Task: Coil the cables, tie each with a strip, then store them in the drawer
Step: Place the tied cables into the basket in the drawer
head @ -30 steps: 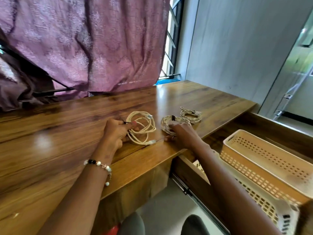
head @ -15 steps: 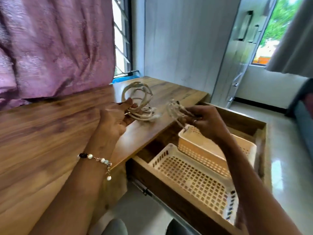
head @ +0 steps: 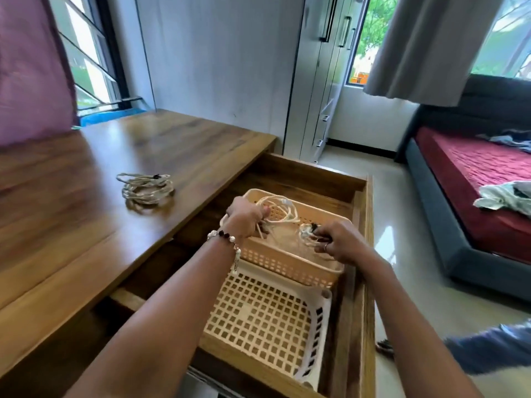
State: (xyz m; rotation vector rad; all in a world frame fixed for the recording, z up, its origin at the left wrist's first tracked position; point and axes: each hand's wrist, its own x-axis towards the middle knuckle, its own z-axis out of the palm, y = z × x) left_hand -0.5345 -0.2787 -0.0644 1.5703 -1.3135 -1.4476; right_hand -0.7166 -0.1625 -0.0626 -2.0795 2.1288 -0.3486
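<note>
Both hands down over the open drawer [head: 362,202], each with a coil. Left hand [head: 243,219] curled round a loose cream cable coil [head: 276,209], fingers closed on its near side, loops fanned out beyond the knuckles and to the right of the grip. Hung just above the tan basket [head: 290,265], inside its rim; whether the loops touched the basket floor, hard to say through the blur. Beaded bracelet [head: 222,237] sat on that wrist.

Right hand [head: 342,245] pinched a smaller tied coil [head: 307,233], fingertips tight on it, dark tie strip [head: 313,227] showing just left of the fingers. Held low in the same tan basket, right of the left hand's coil, the two bundles near each other but apart. Ring seen on one finger of that hand.

Nearer than both grips, below the forearms, lay a pale grid tray [head: 258,317], with the tan basket sitting on its far end. All of it inside the pulled-out wooden drawer.

Well off to the left of the left hand, up on the wooden desk [head: 71,225], lay a third coil [head: 146,190], bundled, flat, a dark strip at its far edge, touched by neither hand.
</note>
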